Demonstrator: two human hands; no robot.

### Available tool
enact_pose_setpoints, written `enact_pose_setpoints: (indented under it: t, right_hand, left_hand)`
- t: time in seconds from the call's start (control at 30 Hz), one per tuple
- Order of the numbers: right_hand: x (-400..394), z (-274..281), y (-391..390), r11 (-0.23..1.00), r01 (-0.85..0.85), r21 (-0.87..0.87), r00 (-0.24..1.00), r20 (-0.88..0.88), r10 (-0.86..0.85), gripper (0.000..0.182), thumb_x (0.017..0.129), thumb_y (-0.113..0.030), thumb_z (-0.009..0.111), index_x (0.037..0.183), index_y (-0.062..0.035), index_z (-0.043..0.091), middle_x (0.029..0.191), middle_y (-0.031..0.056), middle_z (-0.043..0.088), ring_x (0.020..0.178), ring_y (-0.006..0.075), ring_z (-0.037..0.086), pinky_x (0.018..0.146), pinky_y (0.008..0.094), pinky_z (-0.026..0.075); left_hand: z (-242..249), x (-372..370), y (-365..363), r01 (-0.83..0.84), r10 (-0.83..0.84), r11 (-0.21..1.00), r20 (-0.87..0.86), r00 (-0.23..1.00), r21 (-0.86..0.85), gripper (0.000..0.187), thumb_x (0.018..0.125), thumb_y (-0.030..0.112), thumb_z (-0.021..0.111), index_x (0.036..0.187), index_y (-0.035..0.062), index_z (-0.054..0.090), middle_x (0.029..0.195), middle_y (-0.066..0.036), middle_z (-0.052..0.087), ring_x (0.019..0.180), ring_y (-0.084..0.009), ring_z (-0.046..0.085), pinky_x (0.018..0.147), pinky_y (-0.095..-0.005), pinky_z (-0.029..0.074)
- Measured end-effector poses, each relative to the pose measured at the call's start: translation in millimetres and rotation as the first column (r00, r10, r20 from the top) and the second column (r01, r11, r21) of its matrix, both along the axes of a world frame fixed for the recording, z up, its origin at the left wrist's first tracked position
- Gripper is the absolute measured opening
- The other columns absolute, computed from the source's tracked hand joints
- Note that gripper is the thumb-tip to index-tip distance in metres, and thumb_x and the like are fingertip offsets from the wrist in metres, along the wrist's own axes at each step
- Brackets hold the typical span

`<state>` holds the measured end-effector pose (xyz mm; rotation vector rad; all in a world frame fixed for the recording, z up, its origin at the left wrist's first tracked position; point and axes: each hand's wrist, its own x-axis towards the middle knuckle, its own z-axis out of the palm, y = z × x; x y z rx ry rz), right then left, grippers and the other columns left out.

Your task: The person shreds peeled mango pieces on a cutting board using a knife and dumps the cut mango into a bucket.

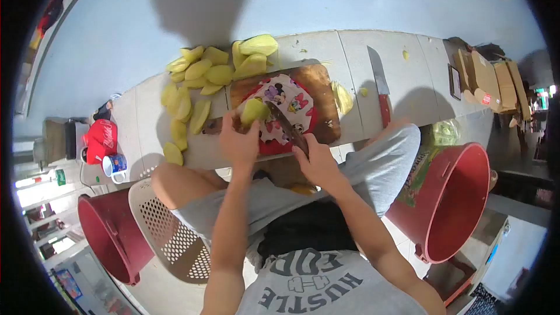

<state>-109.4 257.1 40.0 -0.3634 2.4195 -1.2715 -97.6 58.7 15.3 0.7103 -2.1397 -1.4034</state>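
Over a wooden cutting board (pixel 324 87), my left hand (pixel 239 140) grips a yellow-green mango piece (pixel 254 111) between its fingers. A knife (pixel 284 123) is in my right hand (pixel 319 160), fingers wrapped round the handle, its blade slanting toward the mango piece. Beneath both lies a red-edged cloth (pixel 277 147) with a cartoon print, spread on the board. Many peeled mango pieces (pixel 198 70) are heaped left of the board and behind it. At its right edge is another yellow-green piece (pixel 342 98).
A second knife (pixel 384 108) with a red handle lies on the tiled counter (pixel 326 46), right of the board. Farther right are a phone (pixel 454 81) and cardboard boxes (pixel 484 79). A mug (pixel 115 165) and red cap (pixel 102 140) stand left. Red tubs (pixel 111 227) flank my legs.
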Motion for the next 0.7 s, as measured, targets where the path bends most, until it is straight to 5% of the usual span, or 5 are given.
enact_pose_setpoints:
  t: [0.1,0.2,0.3,0.53,0.7]
  right_hand:
    - [2,-5,4,0.999,0.031,0.023,0.999,-0.012,-0.031,0.029,0.097,-0.024,0.062,0.106,0.0015,0.05,0.078,0.0304,0.065,0.079,0.0527,0.063,0.07,0.059,0.049]
    - [-1,-1,5,0.999,0.023,0.042,1.0,-0.002,-0.023,0.029,0.097,-0.023,0.061,0.106,0.0021,0.049,0.079,0.0312,0.065,0.079,0.0524,0.064,0.07,0.0586,0.049]
    - [1,-10,5,1.0,0.012,0.017,0.997,-0.07,-0.011,0.029,0.097,-0.021,0.061,0.106,0.003,0.049,0.08,0.0316,0.065,0.079,0.0519,0.064,0.07,0.0586,0.049]
    - [-6,-8,-1,0.999,-0.048,-0.015,0.993,-0.11,0.046,0.029,0.097,-0.019,0.06,0.109,0.0039,0.046,0.08,0.0308,0.066,0.081,0.0506,0.065,0.07,0.0579,0.05]
    - [-15,-16,-2,0.983,-0.156,0.093,0.986,-0.043,0.16,0.03,0.099,-0.022,0.058,0.11,0.0029,0.045,0.083,0.0292,0.066,0.08,0.0493,0.066,0.071,0.057,0.052]
  left_hand:
    - [-20,5,32,-0.039,0.039,0.999,0.035,0.999,0.0,0.035,0.08,0.007,0.08,0.109,0.0006,0.06,0.095,-0.008,0.064,0.087,-0.0174,0.063,0.079,-0.0312,0.051]
    - [-39,10,46,0.162,-0.148,0.925,-0.068,0.987,0.344,0.042,0.081,0.003,0.078,0.117,0.0002,0.058,0.102,-0.008,0.064,0.102,-0.0184,0.065,0.091,-0.0328,0.054]
    - [-25,15,46,0.334,-0.32,0.893,-0.093,0.943,0.301,0.045,0.084,-0.003,0.075,0.124,-0.0001,0.054,0.117,-0.01,0.062,0.111,-0.0194,0.062,0.094,-0.0347,0.056]
    - [-41,16,38,0.321,-0.264,0.869,-0.196,0.945,0.376,0.047,0.08,0.001,0.08,0.123,0.0006,0.06,0.123,-0.01,0.058,0.11,-0.0188,0.061,0.09,-0.0349,0.058]
    - [-61,8,17,0.297,-0.312,0.937,-0.057,0.948,-0.184,0.041,0.081,-0.01,0.073,0.118,0.0037,0.061,0.129,-0.013,0.051,0.114,-0.0232,0.059,0.094,-0.0342,0.056]
